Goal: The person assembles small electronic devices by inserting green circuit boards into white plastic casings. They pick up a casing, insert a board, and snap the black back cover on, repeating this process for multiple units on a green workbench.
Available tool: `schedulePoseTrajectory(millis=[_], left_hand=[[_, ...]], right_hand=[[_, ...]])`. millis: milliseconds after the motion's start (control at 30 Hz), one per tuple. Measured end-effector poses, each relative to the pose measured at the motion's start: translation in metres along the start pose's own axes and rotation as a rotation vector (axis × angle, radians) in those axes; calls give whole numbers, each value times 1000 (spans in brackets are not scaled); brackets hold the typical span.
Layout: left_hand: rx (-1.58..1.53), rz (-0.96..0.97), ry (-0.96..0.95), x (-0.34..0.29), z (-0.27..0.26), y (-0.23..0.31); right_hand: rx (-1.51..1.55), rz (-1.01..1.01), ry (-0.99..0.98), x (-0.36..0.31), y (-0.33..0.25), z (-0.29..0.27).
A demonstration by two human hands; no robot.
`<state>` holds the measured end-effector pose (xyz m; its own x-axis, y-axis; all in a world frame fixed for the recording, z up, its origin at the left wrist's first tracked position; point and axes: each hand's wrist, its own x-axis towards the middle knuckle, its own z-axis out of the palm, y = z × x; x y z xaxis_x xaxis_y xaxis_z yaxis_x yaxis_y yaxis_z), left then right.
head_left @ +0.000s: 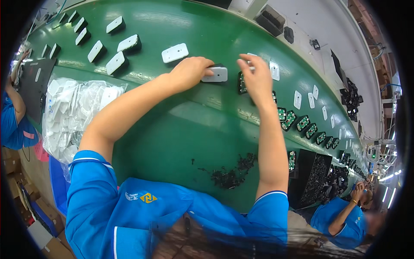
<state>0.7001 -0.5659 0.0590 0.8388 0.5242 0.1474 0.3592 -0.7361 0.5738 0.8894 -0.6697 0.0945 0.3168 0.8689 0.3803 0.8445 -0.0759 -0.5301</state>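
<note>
My left hand [194, 72] is closed on the left end of a small black housing with a white cover [217, 74] on the green belt. My right hand [257, 78] hovers to its right, thumb and forefinger apart. White edges show behind those fingers, and I cannot make out whether they touch them. Beside its wrist stands an open black housing with a circuit board [242, 83], partly hidden. A loose white cover [274, 71] lies just right of the hand. Another white-covered housing [175, 53] sits beyond my left wrist.
Several covered housings [117, 62] stand at the left. A clear bag of white covers [71, 116] lies by my left arm. Open housings with boards [303, 123] line the right, near loose covers [297, 99]. Small black parts [233, 175] lie before me; co-workers [343, 218] sit at both sides.
</note>
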Motion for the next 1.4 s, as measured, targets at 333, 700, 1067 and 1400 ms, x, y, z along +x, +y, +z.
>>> schedulePoseTrajectory(millis=[333,700,1067,1400], left_hand=[[-95,-271,-304,25,-23,3],[278,70,215,-5,-17,78],[-1264,-64,-38,-101,0,148],[-1702,-323,-711,-129,7,159]], right_hand=[[-66,355,-497,-1,7,-29],[1270,532,71,-120,-39,-53],[842,410,150,-179,-87,-62],[411,-309,-36,-195,-82,-135]])
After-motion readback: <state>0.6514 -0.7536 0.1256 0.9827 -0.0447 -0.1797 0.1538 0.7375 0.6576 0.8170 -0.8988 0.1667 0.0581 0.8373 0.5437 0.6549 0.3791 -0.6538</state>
